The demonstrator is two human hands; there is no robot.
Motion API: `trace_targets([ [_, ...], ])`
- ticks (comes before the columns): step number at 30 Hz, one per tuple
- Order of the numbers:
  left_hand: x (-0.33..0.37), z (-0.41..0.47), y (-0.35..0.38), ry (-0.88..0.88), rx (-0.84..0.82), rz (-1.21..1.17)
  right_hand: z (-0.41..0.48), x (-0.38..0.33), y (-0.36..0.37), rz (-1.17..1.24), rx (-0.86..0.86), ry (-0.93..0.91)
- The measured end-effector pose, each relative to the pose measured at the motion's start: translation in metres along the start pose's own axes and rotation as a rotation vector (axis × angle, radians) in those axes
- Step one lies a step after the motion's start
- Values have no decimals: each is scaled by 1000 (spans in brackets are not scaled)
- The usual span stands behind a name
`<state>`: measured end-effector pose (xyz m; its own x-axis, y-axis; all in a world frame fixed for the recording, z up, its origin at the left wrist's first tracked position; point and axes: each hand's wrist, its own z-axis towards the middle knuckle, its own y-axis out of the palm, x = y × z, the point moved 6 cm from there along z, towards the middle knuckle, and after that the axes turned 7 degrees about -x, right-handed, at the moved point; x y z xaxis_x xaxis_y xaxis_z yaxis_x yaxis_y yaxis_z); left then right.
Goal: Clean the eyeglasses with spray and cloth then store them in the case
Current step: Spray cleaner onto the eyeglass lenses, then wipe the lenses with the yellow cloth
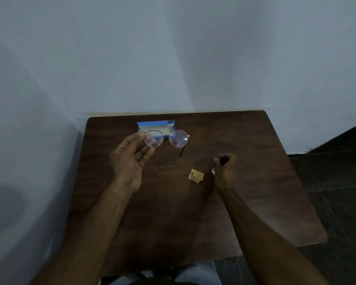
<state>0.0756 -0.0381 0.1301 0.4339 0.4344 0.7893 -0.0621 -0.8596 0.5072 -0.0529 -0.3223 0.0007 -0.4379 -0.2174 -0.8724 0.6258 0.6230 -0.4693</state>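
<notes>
Left hand (132,159) holds the glasses (166,138) up above the far half of the table (255,202), lenses facing the wearer. Thumb and fingertips pinch the rim of one lens at its outer edge; the other fingers are spread loosely, palm up and turned inward. Likely reason: an edge grip keeps skin off the glass and leaves both lenses exposed for spraying. One temple arm hangs free below the other lens.

Right hand (224,169) is curled shut around the spray (223,160), dark top showing above the fist, pale base below, just inside the table's right half. It sits low, wrist bent, nozzle not clearly aimed at the lenses; whether it touches the table I cannot tell.

Cloth (196,176), crumpled, lies on the table just beside the right hand, within easy reach for wiping.

Case (155,126), blue, lies open near the far edge, behind the glasses, ready for storage.
</notes>
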Motion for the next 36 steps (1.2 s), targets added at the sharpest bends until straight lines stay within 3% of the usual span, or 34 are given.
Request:
trace_targets([
  [13, -6, -8, 8, -15, -14, 8, -8, 24, 0, -37, -63, 31],
  [20, -12, -12, 10, -28, -18, -36, -62, 63, 4, -66, 69, 302],
  [27, -20, -15, 9, -55, -43, -26, -62, 38, 43, -327, -114, 0],
  [36, -15, -14, -6, -51, -12, -37, -30, 26, 75, -680, -299, 0],
])
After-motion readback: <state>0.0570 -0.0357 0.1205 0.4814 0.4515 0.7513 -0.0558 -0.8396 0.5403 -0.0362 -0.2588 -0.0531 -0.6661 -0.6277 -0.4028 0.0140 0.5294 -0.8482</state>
